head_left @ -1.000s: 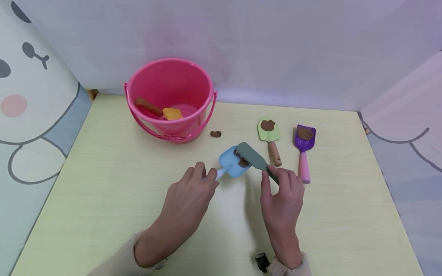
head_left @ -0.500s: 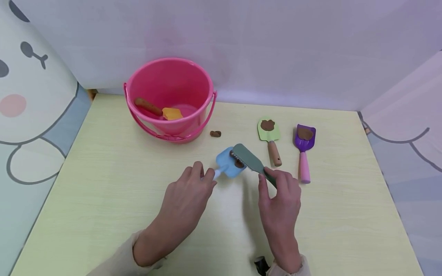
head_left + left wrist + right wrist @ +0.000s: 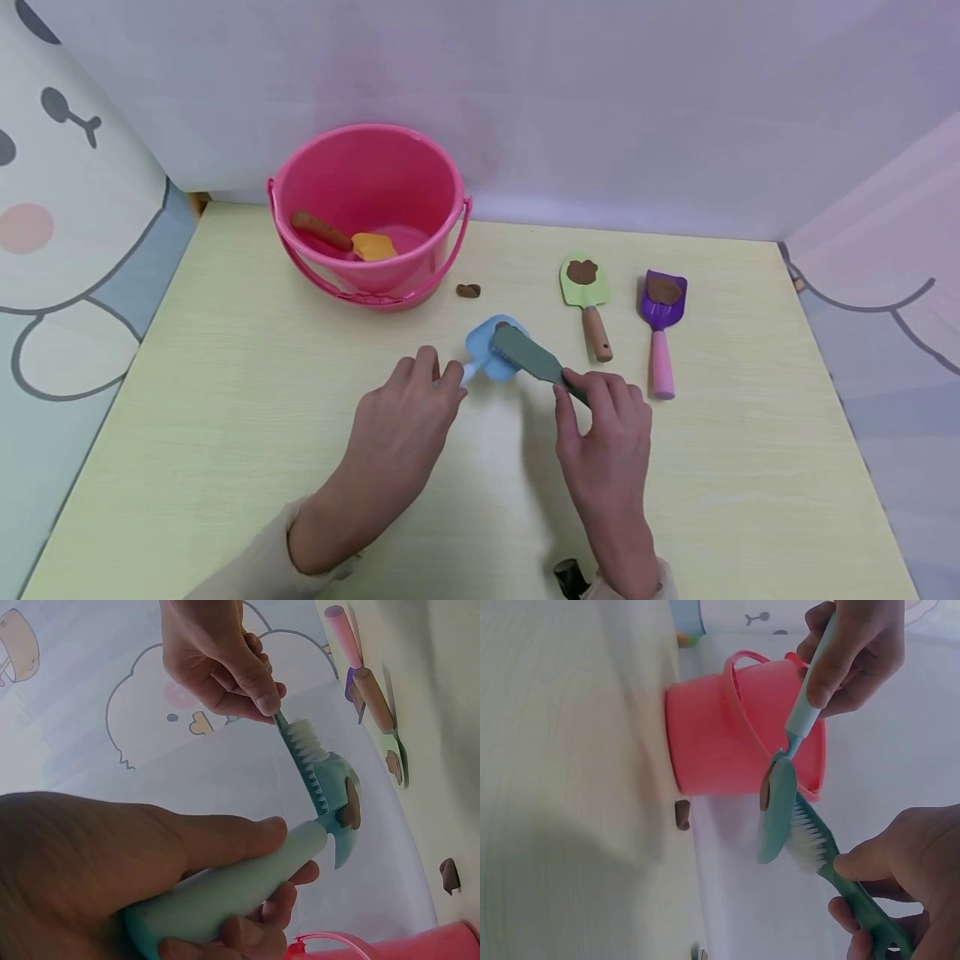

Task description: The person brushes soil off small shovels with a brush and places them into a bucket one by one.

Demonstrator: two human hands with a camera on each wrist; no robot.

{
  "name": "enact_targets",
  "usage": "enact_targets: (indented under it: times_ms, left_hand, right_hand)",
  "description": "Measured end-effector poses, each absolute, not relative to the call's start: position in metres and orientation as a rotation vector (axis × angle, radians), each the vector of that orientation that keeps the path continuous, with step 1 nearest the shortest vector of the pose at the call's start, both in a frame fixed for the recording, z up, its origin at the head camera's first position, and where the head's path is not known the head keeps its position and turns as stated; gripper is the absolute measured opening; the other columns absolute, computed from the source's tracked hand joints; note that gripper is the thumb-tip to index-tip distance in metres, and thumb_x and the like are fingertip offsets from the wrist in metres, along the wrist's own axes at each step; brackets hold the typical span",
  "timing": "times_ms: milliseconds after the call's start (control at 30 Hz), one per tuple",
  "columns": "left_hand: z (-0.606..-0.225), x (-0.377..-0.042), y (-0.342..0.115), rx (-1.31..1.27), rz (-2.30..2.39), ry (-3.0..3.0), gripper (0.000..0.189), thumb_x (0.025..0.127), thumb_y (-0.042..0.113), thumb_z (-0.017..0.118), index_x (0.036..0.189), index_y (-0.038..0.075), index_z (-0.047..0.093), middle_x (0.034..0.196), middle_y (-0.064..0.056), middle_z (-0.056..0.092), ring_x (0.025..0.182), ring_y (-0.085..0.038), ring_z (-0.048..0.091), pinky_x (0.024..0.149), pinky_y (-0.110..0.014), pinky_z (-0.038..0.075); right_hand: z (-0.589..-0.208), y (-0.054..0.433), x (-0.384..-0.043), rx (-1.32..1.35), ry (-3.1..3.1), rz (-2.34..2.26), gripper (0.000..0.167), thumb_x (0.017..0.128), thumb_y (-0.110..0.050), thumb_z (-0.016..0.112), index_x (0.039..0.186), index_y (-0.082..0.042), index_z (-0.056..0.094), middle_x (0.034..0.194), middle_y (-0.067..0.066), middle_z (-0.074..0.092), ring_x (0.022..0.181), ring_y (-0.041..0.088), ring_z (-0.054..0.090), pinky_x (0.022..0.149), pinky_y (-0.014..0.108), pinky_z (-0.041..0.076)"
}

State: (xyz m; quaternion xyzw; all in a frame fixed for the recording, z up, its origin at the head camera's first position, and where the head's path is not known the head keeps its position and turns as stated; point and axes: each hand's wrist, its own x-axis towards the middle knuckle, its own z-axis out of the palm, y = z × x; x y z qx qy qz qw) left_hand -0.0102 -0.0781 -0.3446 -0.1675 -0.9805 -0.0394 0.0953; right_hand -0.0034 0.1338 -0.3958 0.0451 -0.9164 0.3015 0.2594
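My left hand (image 3: 397,425) grips the pale handle of a small blue toy shovel (image 3: 480,337), its blade raised above the table. A brown patch (image 3: 351,804) clings to that blade. In my right hand (image 3: 611,450) is a green brush (image 3: 532,354), pinched by its handle between thumb and fingers. The brush head lies over the blade and hides much of it in the head view. White bristles (image 3: 306,739) face the blade in the left wrist view; whether all of them touch it is hard to tell.
A pink bucket (image 3: 442,258) at the back left contains a brown handle (image 3: 321,231) and a yellow piece (image 3: 373,247). Beside it lies a brown lump (image 3: 468,291). Green (image 3: 596,333) and purple (image 3: 662,358) shovels, both with brown patches, lie to the right.
The shovel and brush have shifted a little to the left together with both hands. The brush head has slid left across the blade and now covers more of the brown patch.
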Motion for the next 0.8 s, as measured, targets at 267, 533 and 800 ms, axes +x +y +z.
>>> enact_targets:
  times_ms: [267, 533, 800]
  left_hand:
    - [-0.3476, -0.0095, -0.0784, -0.498, -0.108, -2.864, 0.04, 0.078, 0.033, 0.093, 0.105, 0.01, 0.074, 0.086, -0.008, 0.059, 0.063, -0.015, 0.049, 0.041, -0.019, 0.033]
    - [-0.3484, -0.0092, -0.0781, -0.503, -0.108, -2.857, 0.04, 0.079, 0.033, 0.093, 0.104, 0.01, 0.073, 0.087, -0.008, 0.059, 0.062, -0.015, 0.049, 0.04, -0.019, 0.034]
    - [-0.3492, -0.0088, -0.0771, -0.502, -0.114, -2.836, 0.039, 0.079, 0.033, 0.092, 0.103, 0.01, 0.072, 0.086, -0.008, 0.058, 0.062, -0.015, 0.048, 0.04, -0.02, 0.032]
  right_hand:
    - [-0.3934, 0.1338, -0.0038, 0.108, -2.498, 0.755, 0.029, 0.082, 0.0, 0.085, 0.109, -0.004, 0.076, 0.096, 0.013, 0.068, 0.085, 0.031, 0.058, 0.075, 0.038, 0.034]
    - [-0.3917, 0.1348, -0.0048, 0.097, -2.486, 0.739, 0.029, 0.081, 0.001, 0.085, 0.109, -0.003, 0.076, 0.096, 0.014, 0.068, 0.085, 0.031, 0.057, 0.077, 0.039, 0.034]
    - [-0.3925, 0.1374, -0.0059, 0.09, -2.473, 0.732, 0.027, 0.084, 0.001, 0.083, 0.11, -0.002, 0.075, 0.097, 0.016, 0.067, 0.088, 0.034, 0.056, 0.08, 0.042, 0.035]
